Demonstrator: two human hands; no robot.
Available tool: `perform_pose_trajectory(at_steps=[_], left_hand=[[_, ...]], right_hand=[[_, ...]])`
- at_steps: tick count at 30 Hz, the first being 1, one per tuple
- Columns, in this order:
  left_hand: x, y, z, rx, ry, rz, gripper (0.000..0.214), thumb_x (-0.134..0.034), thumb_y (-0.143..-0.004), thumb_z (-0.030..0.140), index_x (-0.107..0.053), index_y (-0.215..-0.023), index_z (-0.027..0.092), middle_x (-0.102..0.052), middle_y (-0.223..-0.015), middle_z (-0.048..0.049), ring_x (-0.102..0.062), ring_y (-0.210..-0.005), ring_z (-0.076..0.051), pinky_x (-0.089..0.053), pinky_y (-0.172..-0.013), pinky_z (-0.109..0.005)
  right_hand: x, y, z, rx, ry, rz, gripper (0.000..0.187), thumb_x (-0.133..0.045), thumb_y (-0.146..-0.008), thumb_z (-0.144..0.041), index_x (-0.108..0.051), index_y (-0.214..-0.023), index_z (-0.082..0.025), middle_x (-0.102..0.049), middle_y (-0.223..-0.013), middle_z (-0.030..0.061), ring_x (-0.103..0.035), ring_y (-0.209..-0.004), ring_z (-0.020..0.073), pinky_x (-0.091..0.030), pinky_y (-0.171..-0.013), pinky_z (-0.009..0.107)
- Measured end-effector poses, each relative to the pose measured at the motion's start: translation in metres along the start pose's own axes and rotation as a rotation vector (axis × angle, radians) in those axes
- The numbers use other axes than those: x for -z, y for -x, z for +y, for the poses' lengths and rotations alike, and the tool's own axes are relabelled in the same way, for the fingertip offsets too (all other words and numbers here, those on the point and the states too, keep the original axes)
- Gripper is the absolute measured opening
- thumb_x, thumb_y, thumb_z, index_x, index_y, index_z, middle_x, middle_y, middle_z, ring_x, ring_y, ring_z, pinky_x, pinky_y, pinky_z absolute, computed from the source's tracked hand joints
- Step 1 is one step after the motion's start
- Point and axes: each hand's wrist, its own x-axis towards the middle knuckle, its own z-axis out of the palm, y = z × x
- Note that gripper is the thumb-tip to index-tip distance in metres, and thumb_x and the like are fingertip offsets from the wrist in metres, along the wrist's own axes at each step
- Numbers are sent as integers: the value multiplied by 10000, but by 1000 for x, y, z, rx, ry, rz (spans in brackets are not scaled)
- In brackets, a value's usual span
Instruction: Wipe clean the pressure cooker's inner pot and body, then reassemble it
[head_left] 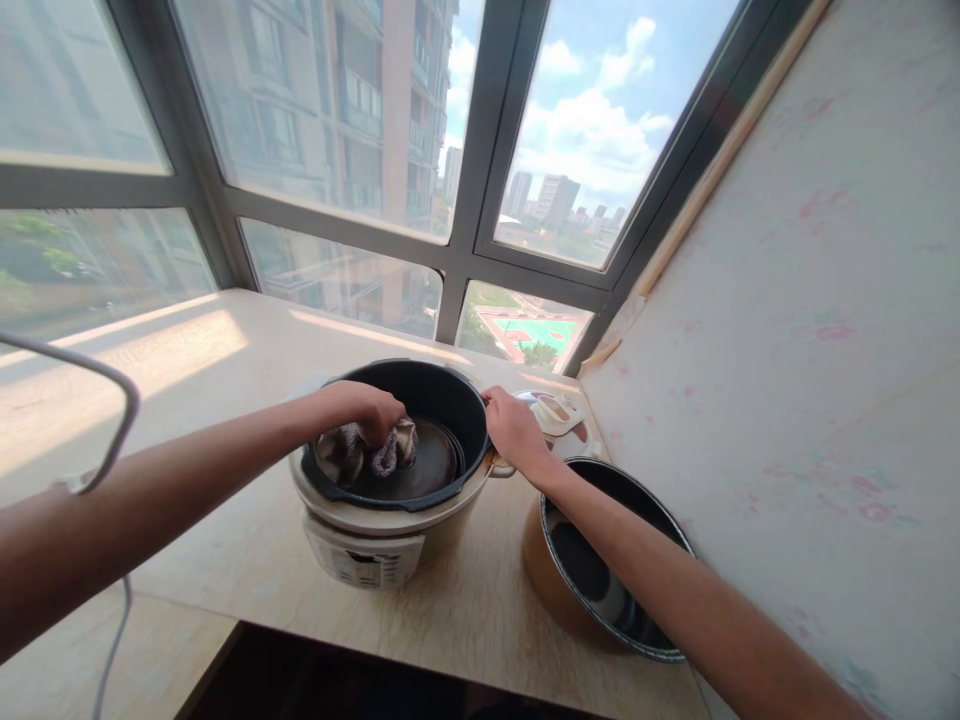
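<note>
A white electric pressure cooker [450,525] stands upright on the countertop, without a lid, its dark interior showing. My left hand [377,410] reaches inside, closed around a crumpled grey-brown cloth [384,457] that lies against the left part of the interior. At the cooker's right side, my right hand [514,425] is closed on the dark rim, just above the side handle. Under my right forearm sits a removable inner pot [551,590], tan outside and dark inside, partly covered by the arm.
Behind my right hand lies a white lid [562,415] near the wall [787,400]. A grey cable [120,420] loops past my left forearm. Large windows [480,200] border the far side of the pale countertop [247,540], whose front edge drops to a dark gap.
</note>
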Motion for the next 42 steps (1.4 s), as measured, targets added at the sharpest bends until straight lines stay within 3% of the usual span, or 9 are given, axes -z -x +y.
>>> perform_pose_trajectory(at_steps=[3, 9, 14, 20, 26, 32, 35, 39, 42], left_hand=[[3, 7, 6, -48, -72, -207, 608, -675, -518, 95, -761, -1115, 172, -778, -1024, -139, -707, -918, -316, -556, -772, -342], [5, 18, 22, -145, 39, -307, 477, -635, -492, 59, -755, -941, 165, -773, -875, -95, -690, -789, -274, -540, -639, -299], [-2, 19, 43, -337, 204, -232, 487, -639, -509, 26, -717, -951, 213, -745, -833, -24, -676, -737, -240, -531, -617, -286], [-10, 11, 57, -529, 88, -2, 585, -624, -608, 21, -655, -1159, 218, -733, -1073, -76, -682, -985, -276, -537, -815, -322], [-17, -3, 66, -314, -89, 248, 491, -656, -779, 161, -585, -1261, 226, -651, -1202, -154, -687, -1020, -333, -552, -812, -407], [-14, -17, 62, -56, -135, 426, 401, -403, -969, 135, -585, -1321, 193, -611, -1268, -233, -664, -1088, -355, -544, -825, -459], [-13, -17, 54, 85, -111, 409, 379, -419, -973, 159, -650, -1273, 155, -637, -1230, -270, -671, -1068, -406, -542, -793, -510], [-17, -19, 48, 236, -132, 327, 319, -590, -901, 266, -748, -1098, 71, -707, -1015, -313, -674, -974, -502, -509, -739, -657], [-20, -22, 46, 295, -155, 261, 319, -696, -817, 318, -786, -993, 67, -733, -893, -297, -680, -914, -513, -511, -711, -685]], right_hand=[[-2, 0, 1, -3, -11, 10, 394, -324, -996, -200, -658, -1203, -214, -751, -1129, 95, -682, -1042, 246, -433, -846, 327], [-3, -1, 2, -12, -33, 11, 390, -334, -993, -198, -666, -1196, -222, -751, -1129, 90, -678, -1039, 235, -432, -856, 317], [-1, 0, 1, -31, -31, 7, 390, -336, -994, -200, -669, -1196, -230, -751, -1108, 90, -677, -1028, 242, -434, -864, 325], [-3, -1, 2, -24, -26, 15, 391, -337, -989, -194, -674, -1186, -214, -753, -1094, 96, -676, -1028, 242, -436, -869, 322], [-2, 0, 1, -26, -31, 20, 387, -341, -985, -180, -675, -1180, -202, -752, -1116, 97, -674, -1047, 241, -432, -880, 321], [0, 1, 0, -27, -29, 9, 381, -341, -987, -186, -675, -1170, -209, -757, -1100, 100, -677, -1034, 242, -437, -849, 318], [0, 1, 0, -23, -19, 12, 384, -335, -988, -186, -675, -1165, -207, -756, -1107, 98, -674, -1039, 243, -433, -849, 321], [1, 2, -1, -22, -12, 6, 390, -329, -987, -184, -674, -1166, -211, -754, -1112, 87, -670, -1044, 240, -430, -858, 323], [2, 2, -2, -26, -12, 3, 392, -332, -986, -187, -674, -1174, -215, -752, -1115, 88, -668, -1047, 243, -433, -870, 329]])
